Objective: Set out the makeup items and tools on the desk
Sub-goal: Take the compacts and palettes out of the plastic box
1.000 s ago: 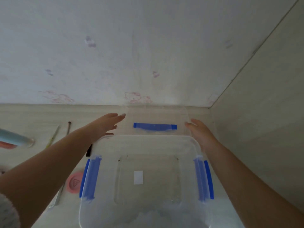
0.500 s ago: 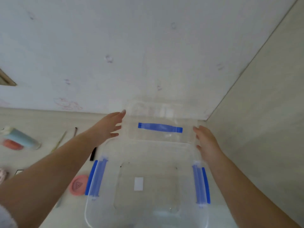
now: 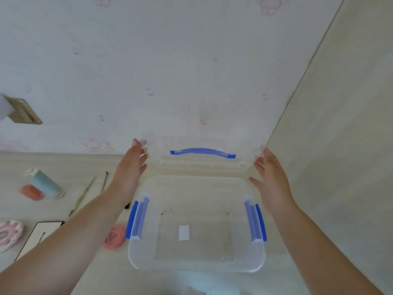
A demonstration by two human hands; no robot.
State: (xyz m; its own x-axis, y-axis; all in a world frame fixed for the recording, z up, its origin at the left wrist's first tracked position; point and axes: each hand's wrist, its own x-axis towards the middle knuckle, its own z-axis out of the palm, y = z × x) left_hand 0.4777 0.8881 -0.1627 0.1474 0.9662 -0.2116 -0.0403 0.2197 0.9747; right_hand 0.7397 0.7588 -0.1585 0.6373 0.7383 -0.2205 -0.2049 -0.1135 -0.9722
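A clear plastic storage box with blue side latches stands on the desk in front of me, with only a white sticker on its floor. Its clear lid, with a blue handle, is held upright behind the box, near the wall. My left hand holds the lid's left edge with its fingertips. My right hand holds the right edge. Makeup items lie to the left: a light-blue tube, a red item, two thin tools, a pink round compact and a white black-edged box.
A pink-and-white item lies at the far left edge. A small black object peeks out beside my left forearm. The wall runs along the desk's back, with a gold socket plate. A side panel closes the right.
Both hands have lifted the lid from low behind the box to upright near the wall. The view has tilted upward, and more items show at the left.
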